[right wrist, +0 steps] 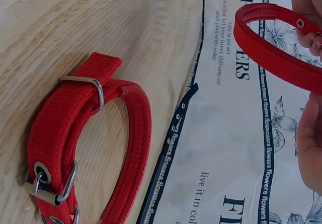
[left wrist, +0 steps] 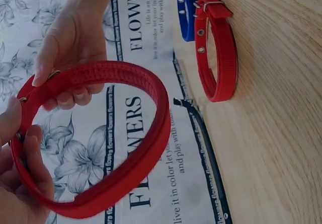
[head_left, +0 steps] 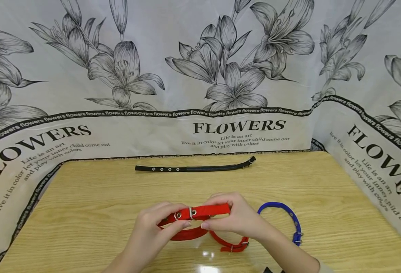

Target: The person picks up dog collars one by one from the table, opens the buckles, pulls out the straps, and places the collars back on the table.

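Both hands hold a red collar [head_left: 215, 209] above the table, closed into a loop. The left hand [head_left: 152, 227] pinches it by an eyelet left of the metal buckle [head_left: 191, 213]. On the other side the right hand [head_left: 236, 218] grips the strap end between thumb and fingers. The padded inside of this red collar [left wrist: 141, 168] shows in the left wrist view. A second red collar [right wrist: 45, 128], buckled into a loop, stands on the table below the right hand. To its right lies a blue collar [head_left: 289, 214], also looped, partly hidden by the right forearm.
A black collar [head_left: 207, 169] lies stretched out along the back of the wooden table [head_left: 94, 197]. Behind and beside the table hangs a white cloth [head_left: 146, 132] with flower prints and lettering. At the front edge a small black thing [head_left: 268, 270] is mostly out of view.
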Available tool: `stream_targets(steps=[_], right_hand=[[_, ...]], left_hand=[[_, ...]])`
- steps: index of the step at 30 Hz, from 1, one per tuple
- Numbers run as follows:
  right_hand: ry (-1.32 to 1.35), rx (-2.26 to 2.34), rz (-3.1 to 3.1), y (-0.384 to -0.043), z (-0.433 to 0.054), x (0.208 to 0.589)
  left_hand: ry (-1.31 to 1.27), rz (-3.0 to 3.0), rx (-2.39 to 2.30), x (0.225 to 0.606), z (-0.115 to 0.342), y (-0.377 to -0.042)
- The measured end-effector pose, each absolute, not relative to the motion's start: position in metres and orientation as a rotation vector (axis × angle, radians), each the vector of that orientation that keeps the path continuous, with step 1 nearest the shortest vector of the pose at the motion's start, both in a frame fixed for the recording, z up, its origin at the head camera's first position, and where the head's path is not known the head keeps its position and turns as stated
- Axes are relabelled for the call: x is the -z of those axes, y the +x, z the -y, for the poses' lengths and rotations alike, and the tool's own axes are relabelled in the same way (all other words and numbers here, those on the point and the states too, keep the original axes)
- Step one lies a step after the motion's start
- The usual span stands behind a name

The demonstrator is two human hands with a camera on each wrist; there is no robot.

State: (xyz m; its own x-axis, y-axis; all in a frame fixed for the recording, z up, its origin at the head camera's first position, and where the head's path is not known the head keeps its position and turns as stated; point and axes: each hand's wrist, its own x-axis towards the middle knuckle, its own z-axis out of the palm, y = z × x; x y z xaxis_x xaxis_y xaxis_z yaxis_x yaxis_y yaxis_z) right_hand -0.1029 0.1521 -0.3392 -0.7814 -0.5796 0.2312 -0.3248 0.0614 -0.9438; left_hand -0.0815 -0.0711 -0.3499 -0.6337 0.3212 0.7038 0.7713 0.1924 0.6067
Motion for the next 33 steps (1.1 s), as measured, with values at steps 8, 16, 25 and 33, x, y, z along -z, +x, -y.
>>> stream_targets(steps=[8,16,25,33], right_hand=[[-0.811,1.88,-2.091,-0.102,-0.158,0.334],[-0.827,1.863,-2.095,-0.102,-0.159,0.333],[-0.868,1.83,-2.042,-0.102,-0.149,0.333],[-0.828,1.723,-2.126,-0.102,-0.158,0.323]], left_hand=[[-1.022,2.15,1.398,0.344,0.078,-0.079],[-1.027,2.177,1.422,0.342,0.078,-0.081],[-1.053,2.192,1.42,0.34,0.064,-0.083],[-1.048,2.177,1.375,0.341,0.065,-0.085]])
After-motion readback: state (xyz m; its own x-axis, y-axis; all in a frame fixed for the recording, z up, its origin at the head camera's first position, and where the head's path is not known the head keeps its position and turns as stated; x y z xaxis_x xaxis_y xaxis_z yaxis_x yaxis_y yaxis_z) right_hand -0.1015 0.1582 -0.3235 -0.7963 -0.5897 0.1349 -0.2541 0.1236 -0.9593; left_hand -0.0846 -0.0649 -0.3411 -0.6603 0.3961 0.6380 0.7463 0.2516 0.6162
